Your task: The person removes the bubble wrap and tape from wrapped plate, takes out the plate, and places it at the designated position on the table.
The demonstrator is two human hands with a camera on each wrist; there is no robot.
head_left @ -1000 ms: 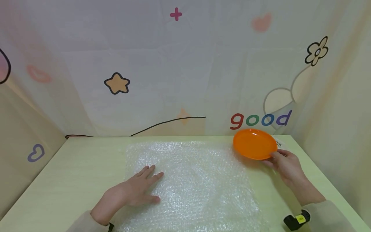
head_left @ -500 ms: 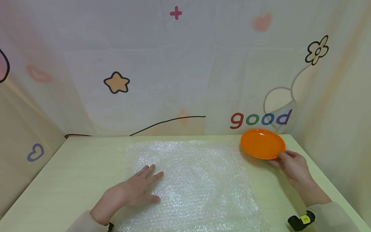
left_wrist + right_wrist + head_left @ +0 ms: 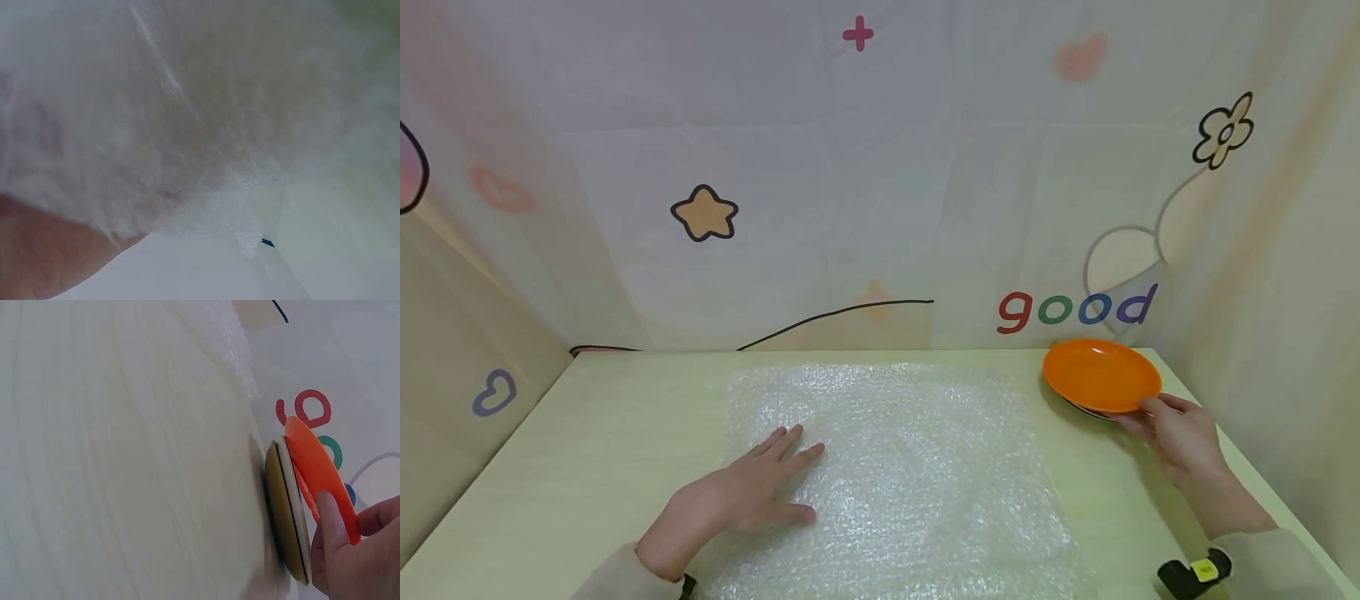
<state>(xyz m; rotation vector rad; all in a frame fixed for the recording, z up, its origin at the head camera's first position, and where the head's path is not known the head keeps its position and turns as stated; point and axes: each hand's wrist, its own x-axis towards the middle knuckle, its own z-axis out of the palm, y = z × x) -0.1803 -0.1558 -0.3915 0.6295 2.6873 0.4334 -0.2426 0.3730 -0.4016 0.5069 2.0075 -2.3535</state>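
Observation:
At the back right of the table, my right hand point(image 3: 1183, 437) pinches the near right rim of an orange plate point(image 3: 1101, 375), thumb on one face and fingers on the other. In the right wrist view the orange plate point(image 3: 315, 462) leans at a slight angle over a white plate point(image 3: 295, 506) and an olive-yellow plate point(image 3: 279, 500) stacked on the table. From the head view they are mostly hidden beneath it. With fingers spread, my left hand point(image 3: 745, 496) rests on a sheet of bubble wrap point(image 3: 925, 467), whose clear plastic fills much of the left wrist view.
The bubble wrap spreads over the middle of a pale wood table point(image 3: 587, 442). Behind it hangs a printed cloth point(image 3: 820, 167) with a star, hearts and the word "good". Cloth also closes off both sides. A black strap with a camera point(image 3: 1195, 575) sits on the right wrist.
My right hand has carried the orange plate rightward, off the bubble wrap's corner and over the stacked plates. My left hand has stayed in place on the wrap.

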